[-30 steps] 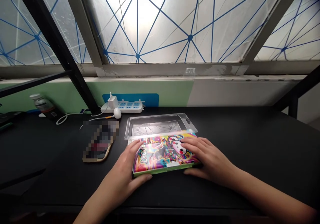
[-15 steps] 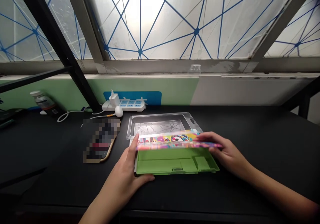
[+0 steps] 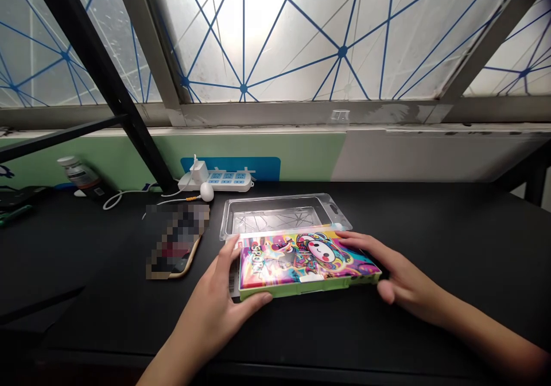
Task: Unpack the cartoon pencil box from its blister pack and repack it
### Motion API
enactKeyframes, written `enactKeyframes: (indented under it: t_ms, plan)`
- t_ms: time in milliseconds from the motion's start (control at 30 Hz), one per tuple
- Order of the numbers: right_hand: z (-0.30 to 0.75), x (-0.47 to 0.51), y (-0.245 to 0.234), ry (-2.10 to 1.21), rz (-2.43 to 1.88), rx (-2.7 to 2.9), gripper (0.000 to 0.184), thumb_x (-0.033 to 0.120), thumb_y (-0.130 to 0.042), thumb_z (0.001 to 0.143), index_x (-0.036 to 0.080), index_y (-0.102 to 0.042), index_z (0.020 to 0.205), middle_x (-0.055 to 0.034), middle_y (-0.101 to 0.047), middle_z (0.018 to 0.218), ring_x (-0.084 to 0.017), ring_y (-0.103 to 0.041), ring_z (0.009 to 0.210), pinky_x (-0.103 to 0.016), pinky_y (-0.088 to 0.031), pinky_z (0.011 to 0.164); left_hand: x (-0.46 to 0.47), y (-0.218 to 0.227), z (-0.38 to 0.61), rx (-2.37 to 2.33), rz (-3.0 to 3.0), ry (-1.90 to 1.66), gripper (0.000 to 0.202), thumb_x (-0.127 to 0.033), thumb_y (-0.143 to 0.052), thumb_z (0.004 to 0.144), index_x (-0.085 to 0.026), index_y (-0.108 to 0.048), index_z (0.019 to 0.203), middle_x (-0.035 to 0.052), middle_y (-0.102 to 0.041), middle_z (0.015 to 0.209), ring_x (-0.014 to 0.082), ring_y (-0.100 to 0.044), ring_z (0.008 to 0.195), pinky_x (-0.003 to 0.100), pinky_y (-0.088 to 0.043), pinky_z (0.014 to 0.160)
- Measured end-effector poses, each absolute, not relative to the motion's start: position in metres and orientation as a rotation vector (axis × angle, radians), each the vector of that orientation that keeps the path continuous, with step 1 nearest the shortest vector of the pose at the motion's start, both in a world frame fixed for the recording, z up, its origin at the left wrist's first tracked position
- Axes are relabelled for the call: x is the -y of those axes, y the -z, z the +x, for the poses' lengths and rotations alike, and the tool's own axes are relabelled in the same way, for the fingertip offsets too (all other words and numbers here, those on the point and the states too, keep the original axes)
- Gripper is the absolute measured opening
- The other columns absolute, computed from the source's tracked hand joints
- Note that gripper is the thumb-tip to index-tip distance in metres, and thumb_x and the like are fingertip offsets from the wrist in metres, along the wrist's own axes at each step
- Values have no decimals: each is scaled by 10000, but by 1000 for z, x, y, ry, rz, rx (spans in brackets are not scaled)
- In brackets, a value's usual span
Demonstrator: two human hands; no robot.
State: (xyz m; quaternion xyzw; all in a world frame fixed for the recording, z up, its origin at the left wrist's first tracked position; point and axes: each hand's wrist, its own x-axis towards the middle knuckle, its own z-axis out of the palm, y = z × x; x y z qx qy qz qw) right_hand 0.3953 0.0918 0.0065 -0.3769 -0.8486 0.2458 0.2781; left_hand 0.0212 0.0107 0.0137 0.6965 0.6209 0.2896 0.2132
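A flat green case with a bright cartoon lid [image 3: 301, 260] lies closed on the black table [image 3: 451, 242], just in front of me. My left hand [image 3: 224, 305] grips its left end, thumb on the front edge and fingers on the far corner. My right hand [image 3: 400, 277] holds its right end, fingers laid along the far right edge of the lid, thumb at the front corner. Right behind the case lies a clear plastic packaging tray [image 3: 275, 217], which holds nothing.
A phone [image 3: 176, 242] lies left of the case. Behind it are a white power strip [image 3: 219, 180] with a charger and cable, and a small bottle [image 3: 81, 175] at far left. A slanted black beam [image 3: 103, 82] and frosted windows stand behind the table.
Half a second ago my right hand held the lid lifted, showing the green inside; now the lid is down and the case is closed.
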Motion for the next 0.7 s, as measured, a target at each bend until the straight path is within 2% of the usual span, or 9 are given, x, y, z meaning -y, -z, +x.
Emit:
enactKeyframes:
  t_ms: [67, 133, 167, 267, 333, 400, 500, 633, 700]
  plan:
    - [401, -87, -2, -551, -1044, 2359, 820, 658, -722, 798, 338, -452, 1503, -129, -484, 1549, -387, -485, 1389, -528, -465, 1101, -12, -12, 20, -1712, 2009, -781, 731, -551, -691, 871, -263, -413, 1482, 142, -577, 1433, 342, -578, 1304, 493, -482, 1073]
    - [404, -85, 2, -488, -1079, 2369, 718, 480, -751, 852, 351, -450, 1491, -113, -529, 1508, -350, -510, 1370, -510, -477, 1091, -14, -11, 19, -1674, 2063, -771, 647, -568, -645, 900, -244, -482, 1435, 143, -578, 1419, 336, -573, 1299, 492, -484, 1072]
    - [405, -85, 4, -479, -1084, 2353, 640, 438, -731, 876, 347, -485, 1460, -106, -573, 1458, -335, -540, 1337, -496, -493, 1071, -14, -11, 19, -1651, 2075, -772, 634, -571, -625, 913, -237, -488, 1434, 142, -583, 1408, 330, -575, 1290, 484, -493, 1063]
    - [403, -89, 4, -493, -1106, 2261, 428, 492, -681, 895, 291, -639, 1271, -106, -676, 1253, -325, -633, 1173, -461, -545, 968, -16, -13, 19, -1583, 2109, -763, 549, -541, -582, 952, -231, -530, 1402, 128, -591, 1395, 311, -546, 1308, 462, -485, 1074]
    - [398, -91, 1, -545, -1162, 2206, 379, 561, -601, 924, 256, -696, 1128, -108, -688, 1141, -313, -665, 1056, -438, -568, 885, -17, -15, 20, -1558, 2139, -748, 478, -504, -558, 977, -244, -561, 1378, 108, -601, 1393, 305, -508, 1341, 466, -453, 1108]
    - [390, -92, -5, -601, -1257, 2181, 416, 593, -500, 964, 245, -704, 1066, -106, -675, 1087, -298, -663, 994, -431, -565, 849, -18, -17, 22, -1547, 2158, -726, 410, -485, -533, 995, -268, -600, 1336, 85, -613, 1387, 303, -485, 1357, 475, -433, 1125]
    - [378, -92, -14, -571, -1409, 2202, 479, 616, -393, 996, 243, -691, 1020, -100, -649, 1034, -299, -628, 983, -468, -526, 887, -19, -16, 23, -1572, 2143, -708, 388, -499, -519, 997, -267, -625, 1290, 87, -600, 1398, 310, -481, 1360, 485, -433, 1124]
    - [369, -87, -23, -438, -1543, 2268, 556, 643, -309, 1005, 230, -640, 835, -84, -600, 932, -267, -603, 849, -444, -503, 808, -18, -9, 23, -1691, 2055, -769, 541, -499, -522, 989, -211, -455, 1442, 147, -546, 1437, 314, -509, 1347, 493, -448, 1109]
    - [368, -86, -25, -361, -1603, 2289, 572, 647, -291, 1006, 228, -616, 793, -76, -591, 927, -237, -591, 764, -420, -496, 753, -19, -6, 22, -1692, 2057, -771, 569, -492, -513, 995, -216, -399, 1480, 150, -533, 1449, 310, -507, 1355, 489, -444, 1114]
